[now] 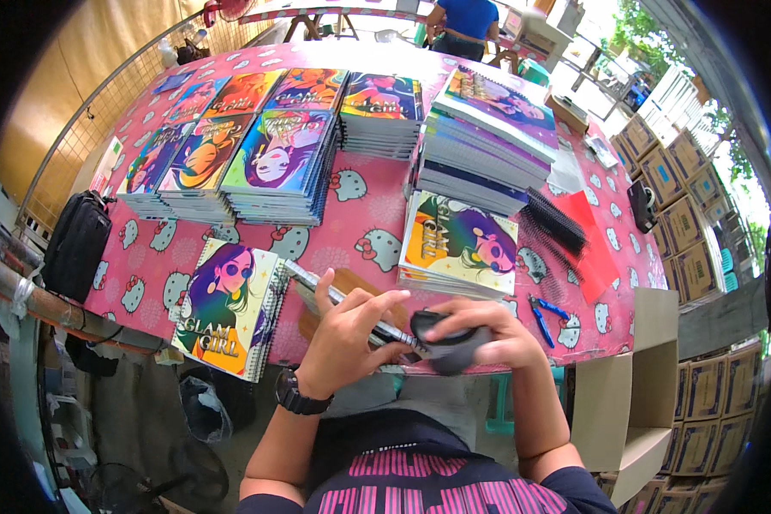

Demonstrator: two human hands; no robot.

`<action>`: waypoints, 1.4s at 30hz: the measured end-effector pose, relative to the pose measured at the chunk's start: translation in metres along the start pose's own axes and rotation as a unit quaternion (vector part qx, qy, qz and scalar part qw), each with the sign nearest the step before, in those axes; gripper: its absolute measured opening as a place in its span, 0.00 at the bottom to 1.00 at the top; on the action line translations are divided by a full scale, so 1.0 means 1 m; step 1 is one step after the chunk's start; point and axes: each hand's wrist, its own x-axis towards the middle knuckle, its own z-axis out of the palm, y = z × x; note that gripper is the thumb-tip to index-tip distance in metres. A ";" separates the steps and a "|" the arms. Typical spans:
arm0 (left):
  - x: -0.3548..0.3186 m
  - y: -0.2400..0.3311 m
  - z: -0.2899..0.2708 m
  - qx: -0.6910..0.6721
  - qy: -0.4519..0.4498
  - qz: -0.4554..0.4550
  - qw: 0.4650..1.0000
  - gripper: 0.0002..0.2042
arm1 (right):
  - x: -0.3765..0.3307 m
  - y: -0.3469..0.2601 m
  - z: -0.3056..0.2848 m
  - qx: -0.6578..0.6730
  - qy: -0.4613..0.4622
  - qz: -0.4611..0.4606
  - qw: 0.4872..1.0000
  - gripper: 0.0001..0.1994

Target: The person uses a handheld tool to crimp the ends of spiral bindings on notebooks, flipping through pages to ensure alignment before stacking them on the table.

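Note:
My left hand (344, 332), with a black watch on its wrist, grips a thin notebook (303, 276) held slantwise, spine up, at the table's near edge. A brown wooden block (355, 281) lies under and behind it. My right hand (488, 332) is wrapped round a rounded black and grey tool (454, 349), blurred, its end against the notebook's spine; its exact kind I cannot make out. Left of my hands sits a small pile of spiral notebooks (227, 300) with a colourful cover. Ahead lies a stack of matching notebooks (458, 244), its binding edge not clear.
Stacked colourful notebooks (278, 154) fill the far left. A tall pile of notebooks (488, 141) stands behind. Black binding coils (557, 224), a red sheet (593, 244) and blue-handled pliers (541, 321) lie right. A black bag (77, 244) is left; an open carton (604, 403) stands right.

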 end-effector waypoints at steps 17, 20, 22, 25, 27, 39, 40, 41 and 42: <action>-0.049 -0.026 0.034 -0.014 0.227 -0.213 0.950 0.44 | 0.021 0.027 0.003 -0.159 0.053 0.145 0.975 0.26; -0.050 -0.025 0.034 0.009 0.218 -0.201 0.955 0.44 | 0.030 0.024 0.003 -0.163 0.041 0.115 0.979 0.24; -0.050 -0.023 0.036 0.001 0.226 -0.222 0.948 0.43 | 0.031 0.024 0.010 -0.136 0.010 0.045 0.990 0.22; -0.050 -0.021 0.034 0.030 0.220 -0.227 0.948 0.43 | 0.036 0.029 0.001 -0.212 0.066 0.091 0.971 0.22; -0.049 -0.022 0.035 0.035 0.222 -0.222 0.949 0.43 | 0.035 0.025 0.009 0.081 0.019 -0.016 0.996 0.24; -0.049 -0.040 0.029 -0.027 0.284 -0.245 0.927 0.39 | 0.062 0.034 0.005 -0.063 0.053 0.092 0.992 0.22; -0.043 -0.052 0.024 -0.097 0.314 -0.236 0.915 0.34 | 0.058 0.037 0.010 0.047 0.035 0.030 0.998 0.21; -0.040 -0.066 0.021 -0.172 0.316 -0.220 0.907 0.30 | 0.058 0.037 0.015 -0.073 0.031 0.016 0.997 0.22; -0.035 -0.074 0.014 -0.256 0.290 -0.200 0.900 0.27 | 0.062 0.038 0.019 -0.192 0.024 0.008 0.981 0.22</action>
